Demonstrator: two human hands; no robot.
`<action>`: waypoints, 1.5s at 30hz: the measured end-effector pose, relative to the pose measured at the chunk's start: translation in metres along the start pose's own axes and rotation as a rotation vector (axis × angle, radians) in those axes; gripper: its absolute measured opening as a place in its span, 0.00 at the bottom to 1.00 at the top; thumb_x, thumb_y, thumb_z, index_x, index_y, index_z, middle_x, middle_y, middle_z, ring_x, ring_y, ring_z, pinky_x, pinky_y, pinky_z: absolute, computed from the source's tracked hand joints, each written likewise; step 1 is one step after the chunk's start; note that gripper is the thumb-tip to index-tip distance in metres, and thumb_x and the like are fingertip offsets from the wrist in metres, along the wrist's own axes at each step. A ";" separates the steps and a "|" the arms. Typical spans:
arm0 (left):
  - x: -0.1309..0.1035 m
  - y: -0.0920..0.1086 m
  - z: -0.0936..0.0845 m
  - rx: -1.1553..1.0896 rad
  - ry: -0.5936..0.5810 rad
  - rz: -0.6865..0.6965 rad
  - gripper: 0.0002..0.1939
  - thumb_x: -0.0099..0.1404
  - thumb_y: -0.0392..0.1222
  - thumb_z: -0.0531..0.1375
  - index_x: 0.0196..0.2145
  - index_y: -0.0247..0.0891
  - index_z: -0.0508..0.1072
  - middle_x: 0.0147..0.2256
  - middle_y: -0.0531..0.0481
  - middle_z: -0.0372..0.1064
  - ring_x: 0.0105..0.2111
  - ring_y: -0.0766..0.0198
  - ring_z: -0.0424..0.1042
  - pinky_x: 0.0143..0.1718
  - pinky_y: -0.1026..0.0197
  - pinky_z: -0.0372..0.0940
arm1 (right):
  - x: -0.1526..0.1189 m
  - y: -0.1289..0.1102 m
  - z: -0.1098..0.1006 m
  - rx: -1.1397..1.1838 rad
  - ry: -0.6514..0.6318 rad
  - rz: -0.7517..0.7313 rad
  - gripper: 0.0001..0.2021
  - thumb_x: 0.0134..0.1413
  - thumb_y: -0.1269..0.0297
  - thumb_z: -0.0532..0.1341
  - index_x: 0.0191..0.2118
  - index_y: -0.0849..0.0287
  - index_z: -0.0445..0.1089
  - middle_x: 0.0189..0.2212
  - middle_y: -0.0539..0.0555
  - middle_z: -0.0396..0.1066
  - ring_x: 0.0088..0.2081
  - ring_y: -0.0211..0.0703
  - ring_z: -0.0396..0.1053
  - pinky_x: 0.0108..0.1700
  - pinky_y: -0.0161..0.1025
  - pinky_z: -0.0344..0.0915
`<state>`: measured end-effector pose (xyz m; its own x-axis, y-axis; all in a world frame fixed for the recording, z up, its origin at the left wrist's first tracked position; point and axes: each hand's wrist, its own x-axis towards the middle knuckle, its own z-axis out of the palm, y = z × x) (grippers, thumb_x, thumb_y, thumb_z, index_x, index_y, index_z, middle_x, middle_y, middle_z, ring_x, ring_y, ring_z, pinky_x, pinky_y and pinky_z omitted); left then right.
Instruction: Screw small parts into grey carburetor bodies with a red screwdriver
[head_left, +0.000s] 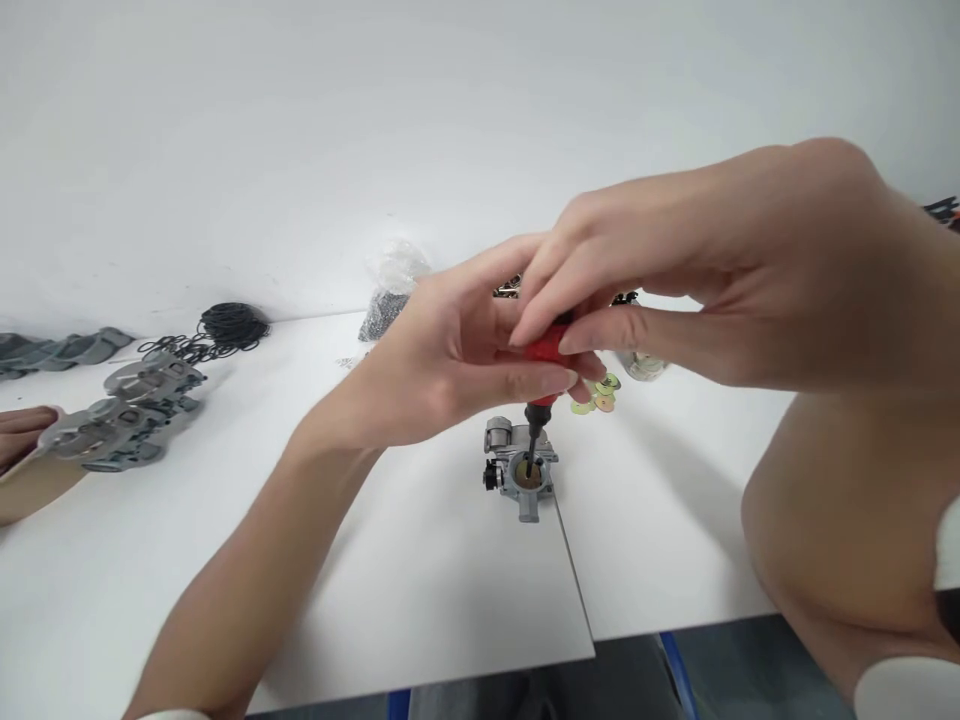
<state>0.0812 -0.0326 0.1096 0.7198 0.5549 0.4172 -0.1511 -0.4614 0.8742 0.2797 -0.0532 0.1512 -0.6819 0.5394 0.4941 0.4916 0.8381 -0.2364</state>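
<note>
A screwdriver with a red handle (546, 343) stands nearly upright in the middle of the view. The fingers of my left hand (457, 350) wrap round the handle from the left. From the right, my right hand (675, 270) pinches its upper end between thumb and fingers. The dark shaft points down into the round bore of a grey metal part (528, 505) lying on the white table. A brass-coloured disc shows inside the bore, with the shaft tip at it. A black fitting sticks out on the part's left side.
Several yellowish discs (604, 392) lie behind the part, near a clear container (643, 366). At the left are black rings (234, 327), more grey metal parts (124, 410) and another person's hand (26, 435). A plastic bag (386, 300) sits at the back; a seam runs to the table's front edge.
</note>
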 end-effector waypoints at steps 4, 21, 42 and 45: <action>0.000 -0.001 0.004 0.053 0.047 -0.012 0.19 0.58 0.29 0.66 0.46 0.40 0.69 0.35 0.54 0.73 0.33 0.65 0.76 0.33 0.61 0.75 | 0.003 -0.003 0.009 -0.113 0.152 0.130 0.14 0.55 0.54 0.67 0.23 0.53 0.72 0.14 0.47 0.61 0.23 0.38 0.65 0.24 0.39 0.59; 0.001 -0.011 0.008 0.143 0.214 0.018 0.17 0.55 0.36 0.70 0.41 0.42 0.72 0.34 0.53 0.72 0.30 0.64 0.74 0.29 0.60 0.73 | -0.002 -0.002 -0.001 0.022 0.108 0.085 0.11 0.58 0.69 0.63 0.44 0.44 0.74 0.39 0.47 0.75 0.39 0.44 0.73 0.36 0.39 0.71; -0.004 -0.009 -0.004 0.038 0.014 0.140 0.12 0.64 0.36 0.64 0.45 0.42 0.79 0.37 0.44 0.77 0.37 0.54 0.79 0.32 0.54 0.77 | -0.063 0.066 0.180 1.095 -0.085 0.609 0.12 0.52 0.62 0.68 0.43 0.58 0.72 0.40 0.55 0.74 0.42 0.45 0.71 0.48 0.46 0.69; -0.001 -0.016 0.003 0.097 0.200 0.167 0.09 0.58 0.41 0.69 0.39 0.42 0.80 0.37 0.45 0.76 0.35 0.58 0.78 0.32 0.56 0.77 | -0.063 0.066 0.179 1.101 -0.093 0.601 0.13 0.53 0.60 0.68 0.42 0.58 0.72 0.39 0.55 0.74 0.41 0.43 0.71 0.47 0.44 0.69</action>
<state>0.0845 -0.0276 0.0942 0.5409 0.5864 0.6030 -0.1846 -0.6167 0.7653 0.2584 -0.0169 -0.0450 -0.5652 0.8248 0.0163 0.0558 0.0579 -0.9968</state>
